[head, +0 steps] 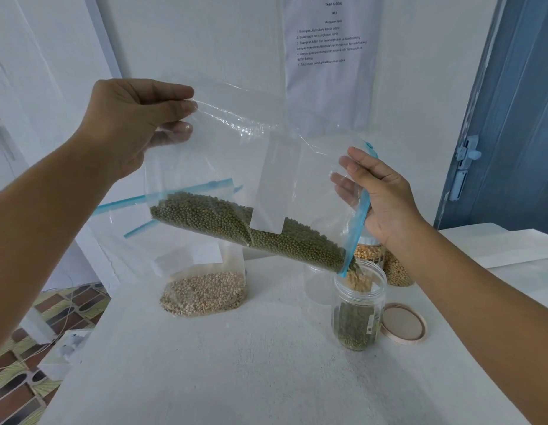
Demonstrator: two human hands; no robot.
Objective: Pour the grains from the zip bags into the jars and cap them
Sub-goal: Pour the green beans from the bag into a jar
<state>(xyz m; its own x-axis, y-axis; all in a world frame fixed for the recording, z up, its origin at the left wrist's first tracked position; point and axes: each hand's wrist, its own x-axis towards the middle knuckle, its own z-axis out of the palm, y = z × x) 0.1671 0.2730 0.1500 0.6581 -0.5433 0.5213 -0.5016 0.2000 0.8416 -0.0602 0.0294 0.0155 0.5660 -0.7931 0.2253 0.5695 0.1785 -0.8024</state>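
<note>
A: Item one?
B: Zip bag [236, 167] — clear, thin plastic, blue zipper strip, white label patch. Held in the air above the table, long axis slanting from upper left down to lower right, mouth pointing down into the open jar [358, 305]. Holds small round green grains [236, 222], banked along the lower edge and spilling from the bottom corner.

A: Hands?
B: Left hand [128, 124] pinching the bag's closed bottom corner, thumb on top, fingers curled behind the film. Right hand [383, 194] gripping the zipper edge, fingers tucked into the mouth and seen through the plastic.

A: Jars, counted?
B: Three made out. Open jar: clear, cylindrical, upright on the table, roughly half full of green grains. Behind it a capped jar [369, 250] of yellow kernels, white lid. Further right a jar of tan beans [397, 273], mostly hidden by the wrist — possibly more jars behind, hard to say.

A: Lids loose?
B: One — round lid [403, 323], flat, copper-toned rim, lying just beside the open jar.

A: Other bags?
B: One second bag [202, 289], clear, standing on the table, beige grains in the base. Blue zipper strips of further clear bags showing behind; count uncertain.

A: Surface?
B: White table [236, 378], faintly rough texture.
</note>
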